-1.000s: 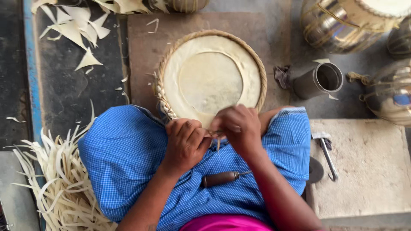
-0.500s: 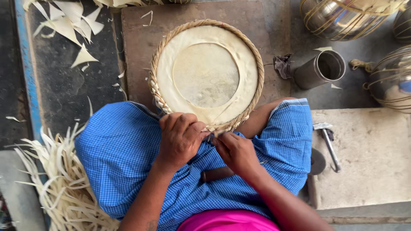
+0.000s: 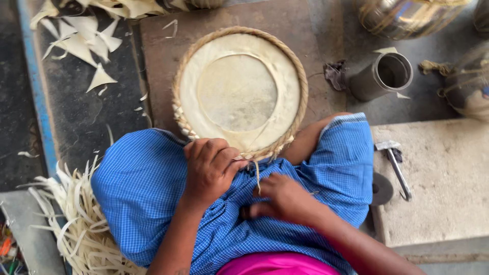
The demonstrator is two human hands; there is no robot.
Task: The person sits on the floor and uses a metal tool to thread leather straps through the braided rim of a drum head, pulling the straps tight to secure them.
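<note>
A round drum head [image 3: 237, 91] with a pale skin and a braided strip rim [image 3: 301, 76] lies flat on a brown board, its near edge against my lap. My left hand [image 3: 211, 165] grips the near rim with its fingers curled over the braid. A thin pale strip [image 3: 257, 175] runs from the rim down to my right hand [image 3: 285, 198]. That hand rests lower on the blue checked cloth [image 3: 142, 183] over my lap. Its fingers close over a wooden-handled tool, of which only the dark end [image 3: 245, 212] shows.
A pile of pale cut strips [image 3: 76, 224] lies at my left, with triangular scraps [image 3: 81, 40] beyond. At the right are a metal cylinder [image 3: 382, 76], a small metal hammer [image 3: 395, 168] on a stone slab [image 3: 438, 188], and metal drum shells [image 3: 402, 15].
My right hand has left the drum rim and dropped onto my lap, over the wooden-handled tool that lay there. My left hand has stayed at the rim.
</note>
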